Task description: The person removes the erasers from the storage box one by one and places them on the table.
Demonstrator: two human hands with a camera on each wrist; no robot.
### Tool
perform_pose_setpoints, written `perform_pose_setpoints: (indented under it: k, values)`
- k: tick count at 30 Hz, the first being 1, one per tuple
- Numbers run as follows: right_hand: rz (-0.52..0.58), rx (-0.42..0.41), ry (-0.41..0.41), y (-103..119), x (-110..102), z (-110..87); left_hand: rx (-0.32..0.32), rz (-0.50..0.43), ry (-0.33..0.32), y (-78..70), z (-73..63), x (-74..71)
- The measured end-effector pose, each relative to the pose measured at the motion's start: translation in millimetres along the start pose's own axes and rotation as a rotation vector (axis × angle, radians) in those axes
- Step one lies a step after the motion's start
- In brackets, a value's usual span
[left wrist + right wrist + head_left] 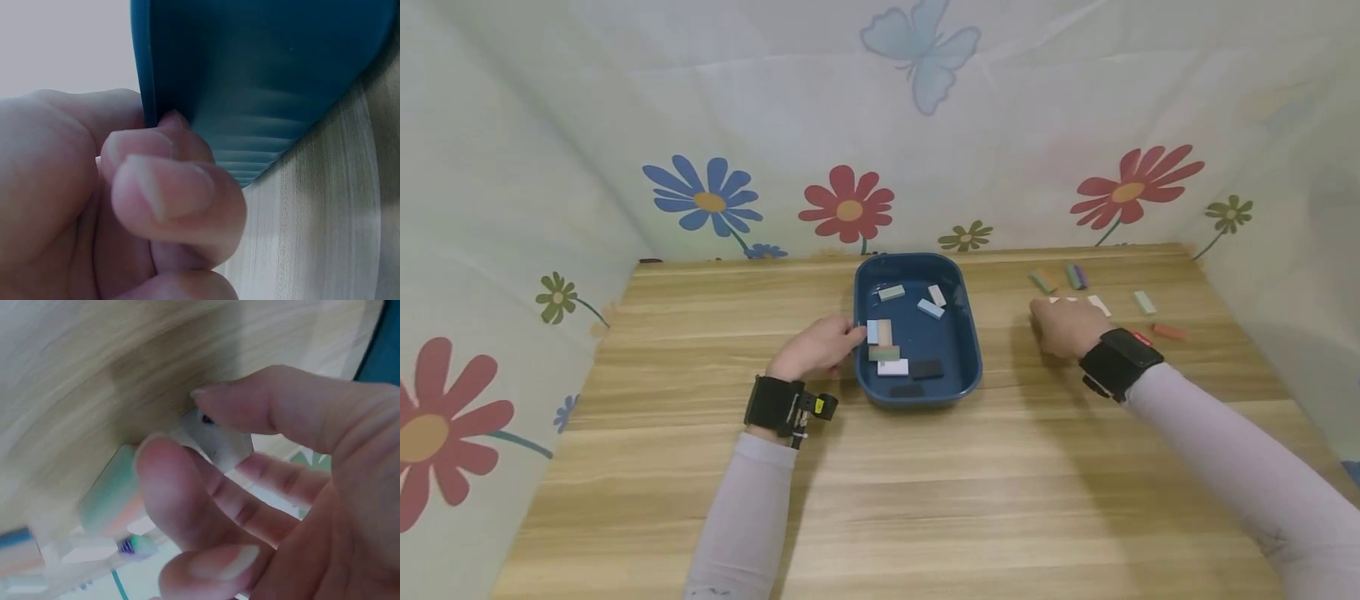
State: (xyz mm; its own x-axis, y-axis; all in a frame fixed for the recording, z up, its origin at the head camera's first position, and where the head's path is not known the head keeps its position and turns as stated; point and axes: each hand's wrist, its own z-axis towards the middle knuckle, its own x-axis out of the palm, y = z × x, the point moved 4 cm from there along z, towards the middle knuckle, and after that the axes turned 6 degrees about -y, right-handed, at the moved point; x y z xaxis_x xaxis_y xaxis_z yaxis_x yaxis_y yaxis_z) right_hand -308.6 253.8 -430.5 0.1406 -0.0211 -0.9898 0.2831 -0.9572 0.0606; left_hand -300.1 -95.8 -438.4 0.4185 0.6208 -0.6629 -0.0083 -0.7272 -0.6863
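Note:
A dark blue plastic bin (973,367) stands on the table, with several small rectangular blocks in white, pale blue, green and black inside. At its left wall, my left hand (820,346) holds the rim. The left wrist view shows curled fingertips (178,194) against the outside of the bin wall (262,75). To the right of the bin, my right hand (1067,327) is low over the table among loose blocks. In the right wrist view, its thumb and curled fingers pinch a small white block (219,440) bearing a dark mark; the hand mostly hides this block in the head view.
Around the right hand lie a green-and-orange block (1042,282), a green-and-purple block (1077,277), a white block (1099,306), a pale green block (1144,302) and an orange-red block (1169,332). A flower-printed cloth (1000,150) borders the wooden table (925,500).

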Motion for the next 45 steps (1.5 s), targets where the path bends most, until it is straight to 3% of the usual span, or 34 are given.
perform_pose_setpoints:
  k: [4, 12, 15, 21, 29, 39, 45]
  values:
    - [-0.016, -0.019, -0.026, -2, 0, -11.3, 0.011, 0.006, 0.011, -2.0, 2.1, 4.1]
    - [0.142, 0.012, -0.021, 3, -26, -17.2, 0.0, 0.011, 0.006, -1.2, 0.5, 1.6]
    - [0.17, -0.018, -0.026, 13, -34, -17.1, 0.002, 0.008, 0.007, -1.4, -0.6, 0.8]
    - [0.233, -0.158, -0.008, 48, -43, -10.9, -0.016, -0.004, -0.005, -1.2, -1.4, -1.6]
    - [0.327, -0.113, -0.054, 69, -44, -2.7, -0.02, 0.007, -0.002, -2.0, 1.1, 0.6]
    - [0.268, -0.102, -0.086, 81, -41, 11.2, -0.023, 0.025, -0.016, -7.1, 2.7, -0.7]
    - [0.253, -0.101, -0.123, 87, -30, 13.5, -0.014, 0.046, -0.02, -2.9, -1.5, 0.8]
